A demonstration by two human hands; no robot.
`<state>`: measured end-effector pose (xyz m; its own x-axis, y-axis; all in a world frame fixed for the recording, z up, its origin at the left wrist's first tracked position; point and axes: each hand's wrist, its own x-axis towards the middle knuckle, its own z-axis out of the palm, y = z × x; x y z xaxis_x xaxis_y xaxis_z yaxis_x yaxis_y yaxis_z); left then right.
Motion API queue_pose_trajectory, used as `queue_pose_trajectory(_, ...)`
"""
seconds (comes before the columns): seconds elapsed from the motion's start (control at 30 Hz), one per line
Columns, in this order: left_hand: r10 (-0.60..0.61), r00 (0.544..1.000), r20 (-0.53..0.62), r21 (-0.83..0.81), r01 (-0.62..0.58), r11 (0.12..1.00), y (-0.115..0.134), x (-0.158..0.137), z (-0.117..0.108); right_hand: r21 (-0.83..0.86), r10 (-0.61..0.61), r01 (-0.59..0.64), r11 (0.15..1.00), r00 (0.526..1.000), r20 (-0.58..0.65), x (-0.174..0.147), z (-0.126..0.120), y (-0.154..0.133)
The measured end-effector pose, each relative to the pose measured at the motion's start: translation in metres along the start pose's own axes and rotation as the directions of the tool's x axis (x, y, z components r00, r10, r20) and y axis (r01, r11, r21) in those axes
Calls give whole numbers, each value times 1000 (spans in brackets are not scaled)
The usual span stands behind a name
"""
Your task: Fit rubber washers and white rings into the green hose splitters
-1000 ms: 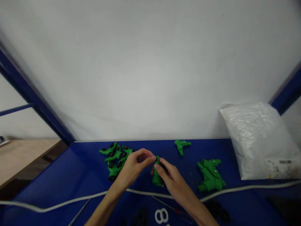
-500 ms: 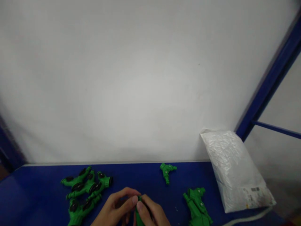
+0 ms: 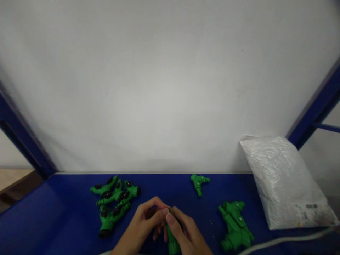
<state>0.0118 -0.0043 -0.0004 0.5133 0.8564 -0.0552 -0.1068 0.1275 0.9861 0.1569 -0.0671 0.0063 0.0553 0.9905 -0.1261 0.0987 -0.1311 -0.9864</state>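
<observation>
A green plastic hose connector (image 3: pixel 173 244) is held upright at the bottom centre, partly covered by fingers. My right hand (image 3: pixel 187 228) is closed round its side, thumb laid along the front. My left hand (image 3: pixel 150 217) pinches at its upper end, thumb and forefinger together; any small part between those fingertips is hidden. To the left lies a group of green Y-shaped hose splitters (image 3: pixel 108 221) fitted with black knobs. Beyond my hands rests a single green Y piece (image 3: pixel 198 182) without black knobs. Several more plain green pieces (image 3: pixel 236 230) are heaped on the right.
The blue tabletop (image 3: pixel 66 219) meets a pale wall panel behind. A white plastic mailing bag (image 3: pixel 285 184) leans at the right against the panel. A pale cable (image 3: pixel 281 241) runs along the front right. Blue frame posts (image 3: pixel 25 138) stand at both sides.
The view has shifted, so the table and its pieces appear farther right and higher. Both hands keep hold of the green connector, of which more now shows.
</observation>
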Motion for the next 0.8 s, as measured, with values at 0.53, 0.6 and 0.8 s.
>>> queue_pose_trajectory(0.53, -104, 983, 154, 9, 104, 995, 17, -17, 7, 6, -227, 231, 973, 955, 189, -4, -12, -10)
queue_pose_trajectory(0.6, -114, 979, 171, 9, 114, 993, 19, -19, 9, 1, -238, 243, 970, 948, 210, -4, -11, -11)
queue_pose_trajectory(0.8, -132, 979, 157, -5, 134, 991, 18, -22, 10, -10, -267, 276, 961, 938, 221, -6, -11, -15)
